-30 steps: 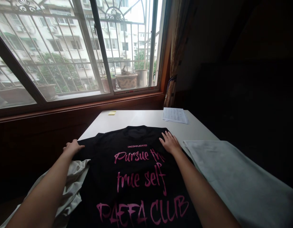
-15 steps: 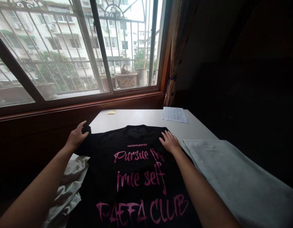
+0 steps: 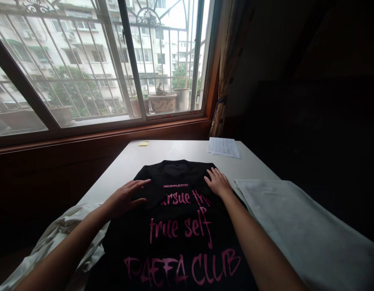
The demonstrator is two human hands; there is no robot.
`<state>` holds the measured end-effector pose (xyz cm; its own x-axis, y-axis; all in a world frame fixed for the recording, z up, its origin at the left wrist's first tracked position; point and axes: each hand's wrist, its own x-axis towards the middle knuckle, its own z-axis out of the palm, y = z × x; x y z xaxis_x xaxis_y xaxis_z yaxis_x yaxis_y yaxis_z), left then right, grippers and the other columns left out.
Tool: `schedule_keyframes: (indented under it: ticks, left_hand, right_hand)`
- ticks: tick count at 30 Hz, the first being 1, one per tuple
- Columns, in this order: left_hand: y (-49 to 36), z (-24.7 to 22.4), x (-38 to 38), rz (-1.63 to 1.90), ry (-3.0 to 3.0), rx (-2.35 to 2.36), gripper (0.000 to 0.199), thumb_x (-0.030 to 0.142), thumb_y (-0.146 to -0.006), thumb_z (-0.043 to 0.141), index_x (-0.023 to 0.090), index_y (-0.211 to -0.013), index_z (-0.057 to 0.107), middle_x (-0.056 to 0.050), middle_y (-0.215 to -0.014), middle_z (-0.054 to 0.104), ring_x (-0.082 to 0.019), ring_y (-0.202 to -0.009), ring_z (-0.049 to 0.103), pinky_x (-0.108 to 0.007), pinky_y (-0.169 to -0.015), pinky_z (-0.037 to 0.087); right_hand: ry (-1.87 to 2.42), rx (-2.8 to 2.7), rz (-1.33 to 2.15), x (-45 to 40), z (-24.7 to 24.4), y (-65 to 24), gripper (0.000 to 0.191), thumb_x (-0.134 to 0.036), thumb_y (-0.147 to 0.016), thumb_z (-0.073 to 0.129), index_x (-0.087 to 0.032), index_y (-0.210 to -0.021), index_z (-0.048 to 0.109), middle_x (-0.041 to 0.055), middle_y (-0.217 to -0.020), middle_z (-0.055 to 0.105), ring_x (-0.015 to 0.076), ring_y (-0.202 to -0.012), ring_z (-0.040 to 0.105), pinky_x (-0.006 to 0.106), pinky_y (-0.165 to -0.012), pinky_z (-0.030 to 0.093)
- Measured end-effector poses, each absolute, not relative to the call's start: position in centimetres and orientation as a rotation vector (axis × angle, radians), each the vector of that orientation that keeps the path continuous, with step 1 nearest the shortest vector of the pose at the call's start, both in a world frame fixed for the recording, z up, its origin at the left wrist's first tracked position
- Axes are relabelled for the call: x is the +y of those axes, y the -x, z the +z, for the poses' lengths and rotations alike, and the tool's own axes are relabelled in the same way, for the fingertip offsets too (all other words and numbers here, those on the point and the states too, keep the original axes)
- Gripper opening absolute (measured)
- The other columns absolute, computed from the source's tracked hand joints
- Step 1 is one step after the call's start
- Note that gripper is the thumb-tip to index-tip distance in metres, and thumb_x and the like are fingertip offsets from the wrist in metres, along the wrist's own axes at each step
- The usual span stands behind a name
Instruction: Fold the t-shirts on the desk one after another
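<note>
A black T-shirt (image 3: 174,218) with pink lettering lies face up on the white table (image 3: 174,149), its collar toward the window. My left hand (image 3: 126,196) rests on the shirt's left shoulder area, fingers spread, over the left sleeve, which is folded inward across the chest and covers the start of a word. On the right shoulder lies my right hand (image 3: 217,181), its fingers spread flat on the cloth. Neither hand grips anything.
A crumpled white cloth (image 3: 59,226) is at the left edge, and a pale grey cloth (image 3: 296,218) lies on the right. Farther back are paper sheets (image 3: 225,147) and a yellow note (image 3: 143,143). Beyond stands a barred window (image 3: 162,56).
My left hand has moved right from the outstretched sleeve onto the shirt, and the left sleeve is now folded in over the chest. My right hand has stayed in place.
</note>
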<state>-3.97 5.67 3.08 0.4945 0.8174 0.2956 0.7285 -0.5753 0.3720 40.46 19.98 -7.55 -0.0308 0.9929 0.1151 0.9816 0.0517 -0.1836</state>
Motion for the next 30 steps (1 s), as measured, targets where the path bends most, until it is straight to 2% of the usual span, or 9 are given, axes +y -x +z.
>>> schedule_keyframes:
  ticks: [2, 6, 11, 14, 17, 21, 25, 27, 30]
  left_hand:
    - [6.0, 2.9, 4.7, 0.694, -2.516, 1.425, 0.060, 0.044, -0.095, 0.061, 0.036, -0.151, 0.040, -0.008, -0.139, 0.058, -0.026, -0.122, 0.059, -0.043, -0.103, 0.050]
    - [10.4, 1.6, 3.1, 0.503, -2.428, 1.544, 0.060, 0.047, -0.090, 0.066, 0.033, -0.146, 0.047, -0.008, -0.130, 0.061, -0.027, -0.115, 0.060, -0.042, -0.099, 0.051]
    - [12.4, -1.4, 1.7, 0.507, -2.361, 1.651, 0.032, 0.037, -0.091, 0.058, 0.026, -0.120, 0.063, -0.006, -0.108, 0.064, -0.023, -0.093, 0.064, -0.037, -0.086, 0.054]
    - [11.6, -2.3, 1.0, 0.603, -2.223, 1.735, 0.021, 0.035, -0.090, 0.054, 0.025, -0.106, 0.063, -0.003, -0.100, 0.061, -0.019, -0.082, 0.064, -0.033, -0.077, 0.054]
    - [10.5, -2.5, 0.2, 0.720, -2.090, 1.857, 0.012, 0.033, -0.091, 0.052, 0.026, -0.098, 0.058, -0.001, -0.097, 0.059, -0.018, -0.080, 0.064, -0.033, -0.076, 0.053]
    - [10.0, -3.0, -0.3, 0.889, -2.034, 1.887, 0.010, 0.033, -0.092, 0.051, 0.027, -0.099, 0.056, 0.000, -0.099, 0.058, -0.019, -0.083, 0.064, -0.033, -0.078, 0.054]
    - [10.6, -3.7, -0.3, 0.974, -2.066, 1.827, 0.011, 0.031, -0.092, 0.051, 0.028, -0.100, 0.058, 0.000, -0.100, 0.057, -0.018, -0.085, 0.064, -0.031, -0.078, 0.054]
    - [10.8, -3.9, -0.3, 0.976, -2.091, 1.798, 0.012, 0.030, -0.093, 0.051, 0.028, -0.102, 0.059, 0.000, -0.103, 0.057, -0.018, -0.086, 0.064, -0.030, -0.078, 0.054]
    - [11.0, -4.2, -0.3, 0.979, -2.131, 1.775, 0.012, 0.028, -0.093, 0.050, 0.029, -0.101, 0.059, -0.001, -0.103, 0.055, -0.017, -0.088, 0.064, -0.030, -0.078, 0.054]
  right_hand:
    - [2.032, -2.116, 0.079, 20.0, -7.6, -40.5, 0.064, -0.054, -0.101, 0.032, -0.022, -0.156, 0.039, 0.0058, -0.167, 0.027, 0.0222, -0.154, 0.020, 0.042, -0.124, 0.015]
    - [2.056, -2.137, 0.096, 20.2, -7.6, -40.5, 0.065, -0.055, -0.102, 0.030, -0.021, -0.157, 0.036, 0.0067, -0.167, 0.025, 0.0228, -0.154, 0.018, 0.044, -0.124, 0.014]
    - [2.046, -2.127, 0.130, 20.1, -7.4, -40.4, 0.065, -0.054, -0.101, 0.032, -0.020, -0.156, 0.037, 0.0076, -0.167, 0.025, 0.0230, -0.154, 0.018, 0.044, -0.124, 0.013]
    - [2.017, -2.083, 0.151, 19.6, -6.5, -40.1, 0.062, -0.050, -0.099, 0.039, -0.019, -0.152, 0.043, 0.0094, -0.164, 0.032, 0.0258, -0.152, 0.024, 0.048, -0.123, 0.015]
    - [1.970, -2.016, 0.110, 18.9, -5.0, -38.8, 0.054, -0.038, -0.097, 0.044, -0.015, -0.146, 0.050, 0.0137, -0.158, 0.041, 0.0304, -0.147, 0.031, 0.048, -0.122, 0.017]
    - [1.782, -1.999, 0.123, 17.8, -2.9, -34.3, 0.042, -0.028, -0.099, 0.040, -0.015, -0.134, 0.060, 0.0159, -0.140, 0.057, 0.0307, -0.135, 0.043, 0.042, -0.116, 0.029]
    - [1.519, -2.123, 0.327, 17.1, -2.2, -26.9, 0.028, -0.034, -0.098, 0.050, -0.023, -0.115, 0.069, 0.0073, -0.114, 0.070, 0.0228, -0.112, 0.060, 0.033, -0.101, 0.044]
    - [1.418, -2.159, 0.444, 17.0, -2.5, -23.0, 0.027, -0.037, -0.095, 0.059, -0.024, -0.117, 0.068, 0.0053, -0.110, 0.072, 0.0206, -0.104, 0.064, 0.031, -0.094, 0.048]
    - [1.338, -2.172, 0.581, 17.4, -3.2, -18.1, 0.039, -0.040, -0.091, 0.067, -0.022, -0.126, 0.065, 0.0063, -0.111, 0.072, 0.0214, -0.104, 0.066, 0.032, -0.092, 0.050]
